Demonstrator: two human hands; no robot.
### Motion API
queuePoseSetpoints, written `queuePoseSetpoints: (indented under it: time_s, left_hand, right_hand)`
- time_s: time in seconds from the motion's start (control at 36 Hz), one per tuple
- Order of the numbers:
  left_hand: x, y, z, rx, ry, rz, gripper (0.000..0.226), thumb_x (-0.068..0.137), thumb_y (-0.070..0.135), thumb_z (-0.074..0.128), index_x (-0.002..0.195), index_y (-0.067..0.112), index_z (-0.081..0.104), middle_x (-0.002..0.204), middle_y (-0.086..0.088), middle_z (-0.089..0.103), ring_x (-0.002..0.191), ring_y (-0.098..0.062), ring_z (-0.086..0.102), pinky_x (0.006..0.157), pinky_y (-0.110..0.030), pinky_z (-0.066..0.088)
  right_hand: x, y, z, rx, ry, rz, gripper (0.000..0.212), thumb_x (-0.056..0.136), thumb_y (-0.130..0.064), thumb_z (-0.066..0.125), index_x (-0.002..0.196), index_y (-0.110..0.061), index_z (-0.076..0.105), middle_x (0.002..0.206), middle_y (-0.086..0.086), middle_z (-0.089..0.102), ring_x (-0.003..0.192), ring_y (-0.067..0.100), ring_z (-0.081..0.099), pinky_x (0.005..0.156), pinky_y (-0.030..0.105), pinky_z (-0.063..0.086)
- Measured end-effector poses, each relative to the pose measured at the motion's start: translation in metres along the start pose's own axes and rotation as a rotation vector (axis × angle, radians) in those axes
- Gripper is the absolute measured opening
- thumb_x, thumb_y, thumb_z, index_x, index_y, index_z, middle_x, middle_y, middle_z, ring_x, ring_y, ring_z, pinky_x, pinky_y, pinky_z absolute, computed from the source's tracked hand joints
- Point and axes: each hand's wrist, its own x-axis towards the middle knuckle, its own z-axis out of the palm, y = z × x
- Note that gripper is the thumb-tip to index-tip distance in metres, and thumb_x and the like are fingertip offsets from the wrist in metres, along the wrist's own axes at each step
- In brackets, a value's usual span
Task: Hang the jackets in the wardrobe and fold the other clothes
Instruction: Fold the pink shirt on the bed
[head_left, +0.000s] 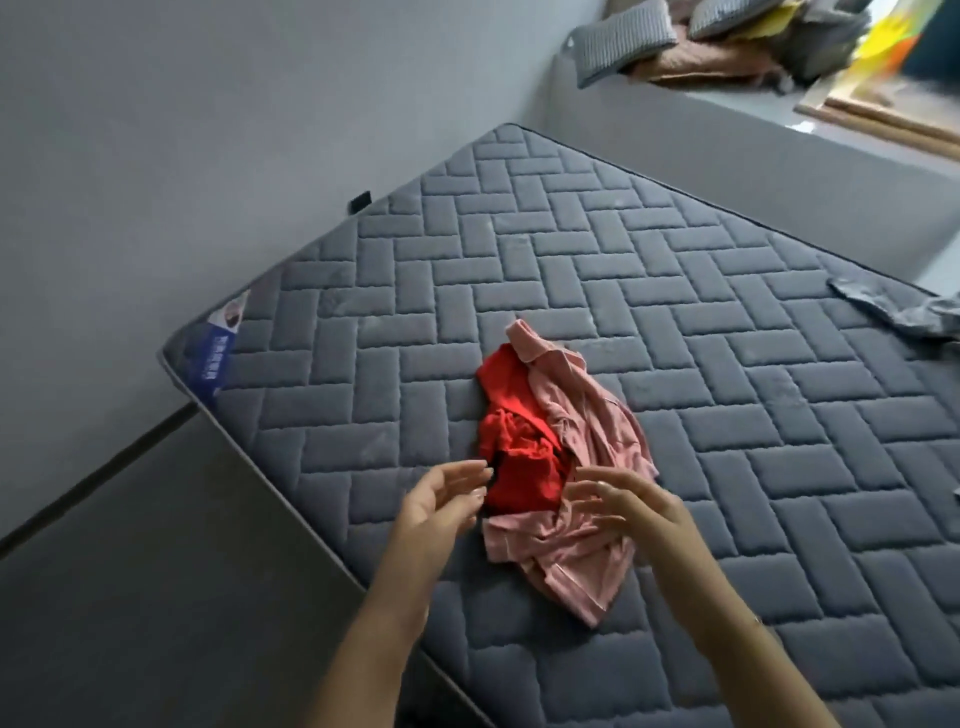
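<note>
Mattress (675, 312), grey, quilted in a herringbone pattern, bare, lying at a slant across the view, with a blue label (215, 364) at its left corner. Near its middle, a crumpled heap of two garments: red garment (511, 415) on the left, tangled into pink garment (582, 530), which wraps round its right side and spreads toward the near edge. Left hand (441, 501) raised just left of the heap, fingers straight and spread, fingertips close to the red cloth, holding nothing. Right hand (628, 506) over the near part of the pink garment, fingers loosely spread, nothing pinched; contact with the cloth not discernible. Both forearms bare, entering from the near edge. At the far right edge of the mattress, a dark grey garment (904, 309), partly cut off. Beyond the mattress, on a grey ledge (701, 111), striped cushions (623, 39) and piled fabrics
</note>
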Motion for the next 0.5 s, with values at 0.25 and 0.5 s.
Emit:
queuePoseSetpoints:
  time_s: [0.25,0.5]
  left_hand:
    - [0.204,-0.159,0.053,0.411,-0.081,0.058,0.028,0.085,0.007,0.069,0.106,0.025,0.064,0.119,0.006,0.057,0.115,-0.009,0.051,0.105,-0.028,0.039]
    - [0.336,-0.291,0.084,1.078,-0.282,0.274,0.07,0.079,0.055,0.067,0.14,0.054,0.034,0.159,0.008,-0.013,0.143,-0.015,-0.014,0.108,-0.061,0.021]
  right_hand:
    - [0.145,0.149,-0.045,-0.128,0.343,0.106,0.019,0.097,-0.018,0.053,0.105,-0.015,0.07,0.107,0.001,0.07,0.105,0.015,0.062,0.09,0.023,0.048]
    - [0.265,0.278,-0.056,-0.538,0.514,0.15,0.045,0.093,-0.032,0.06,0.133,-0.013,0.053,0.144,0.008,0.04,0.138,0.018,0.031,0.117,0.027,0.018]
